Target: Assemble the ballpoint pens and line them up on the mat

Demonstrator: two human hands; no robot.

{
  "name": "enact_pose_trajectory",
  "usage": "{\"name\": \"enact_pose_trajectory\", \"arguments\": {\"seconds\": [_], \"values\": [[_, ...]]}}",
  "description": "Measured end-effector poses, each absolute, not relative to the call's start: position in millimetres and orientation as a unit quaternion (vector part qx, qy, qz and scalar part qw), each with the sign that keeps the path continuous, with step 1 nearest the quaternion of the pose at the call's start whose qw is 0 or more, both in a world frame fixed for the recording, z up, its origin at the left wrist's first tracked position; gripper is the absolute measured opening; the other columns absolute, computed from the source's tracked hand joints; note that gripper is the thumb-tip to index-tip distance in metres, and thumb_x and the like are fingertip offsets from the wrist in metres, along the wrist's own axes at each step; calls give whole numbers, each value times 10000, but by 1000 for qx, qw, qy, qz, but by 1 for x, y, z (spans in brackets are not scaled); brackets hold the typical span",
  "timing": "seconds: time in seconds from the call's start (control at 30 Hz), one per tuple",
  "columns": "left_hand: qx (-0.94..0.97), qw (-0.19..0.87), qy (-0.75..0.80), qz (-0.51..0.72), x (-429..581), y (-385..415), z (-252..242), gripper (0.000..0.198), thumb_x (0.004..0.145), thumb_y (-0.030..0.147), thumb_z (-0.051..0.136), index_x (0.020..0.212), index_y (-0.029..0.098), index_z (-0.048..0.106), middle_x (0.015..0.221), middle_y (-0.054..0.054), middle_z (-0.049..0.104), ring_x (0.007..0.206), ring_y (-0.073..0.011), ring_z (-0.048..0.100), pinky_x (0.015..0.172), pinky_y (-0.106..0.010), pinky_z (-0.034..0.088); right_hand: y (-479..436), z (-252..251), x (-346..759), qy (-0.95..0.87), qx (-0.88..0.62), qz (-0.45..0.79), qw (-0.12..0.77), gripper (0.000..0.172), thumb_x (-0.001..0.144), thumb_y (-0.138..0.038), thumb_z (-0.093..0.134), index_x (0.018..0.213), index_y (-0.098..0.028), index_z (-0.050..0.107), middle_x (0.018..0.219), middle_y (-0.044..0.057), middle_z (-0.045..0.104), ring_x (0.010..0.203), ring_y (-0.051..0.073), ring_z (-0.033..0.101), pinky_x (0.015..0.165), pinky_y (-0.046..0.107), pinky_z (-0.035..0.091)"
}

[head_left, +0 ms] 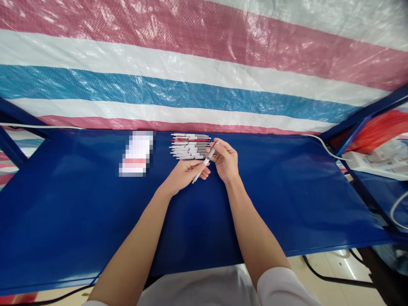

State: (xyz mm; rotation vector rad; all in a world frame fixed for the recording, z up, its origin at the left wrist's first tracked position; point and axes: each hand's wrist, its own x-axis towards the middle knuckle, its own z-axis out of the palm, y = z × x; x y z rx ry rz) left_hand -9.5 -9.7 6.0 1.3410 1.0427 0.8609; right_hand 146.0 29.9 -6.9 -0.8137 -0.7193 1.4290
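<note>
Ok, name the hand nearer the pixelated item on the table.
Left: the left hand is to the right of the pixelated item, apart from it; the right hand is farther right.

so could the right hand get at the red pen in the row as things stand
Probably yes: the right hand is close by the row of pens and nothing appears to lie over the red pen, though that hand is holding another pen.
</note>
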Motion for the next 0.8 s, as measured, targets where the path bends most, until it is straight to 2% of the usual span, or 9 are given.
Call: {"name": "enact_pose_trajectory", "arguments": {"seconds": [0.1,0.27,0.63,0.73,0.8], "values": [[564,582,450,376,-9,-10,5,359,834,502,678,895,159,765,855,-88,765,739,-206,713,766,-353,593,29,-6,147,-312,-347,630,621,257,667,-345,804,890,-243,725,819,-21,764,739,148,735,582,224,606],[568,516,484,421,-9,-7,-1,335,810,445,711,992,167,750,835,-58,763,735,-197,713,780,-338,586,29,-7,146,-326,-343,617,628,250,652,-352,825,854,-259,712,857,-34,755,788,135,733,612,205,606],[631,400,518,417,-4,-8,-15,298,795,410,729,1015,212,755,922,-23,764,815,-211,710,810,-322,551,30,-6,143,-314,-374,573,658,256,609,-312,852,814,-244,715,842,-38,749,714,108,691,626,231,616],[632,423,511,400,-6,-7,-10,272,842,419,675,979,200,758,848,-29,761,768,-202,708,794,-320,556,30,-7,144,-313,-371,579,655,233,624,-300,843,817,-244,725,850,-41,753,714,102,690,619,220,611],[624,486,483,376,-9,-8,-4,297,871,442,635,926,177,758,826,-49,759,745,-197,707,776,-320,563,30,-6,145,-311,-369,598,640,236,629,-303,836,834,-244,734,848,-38,756,711,104,692,603,211,604]]}}
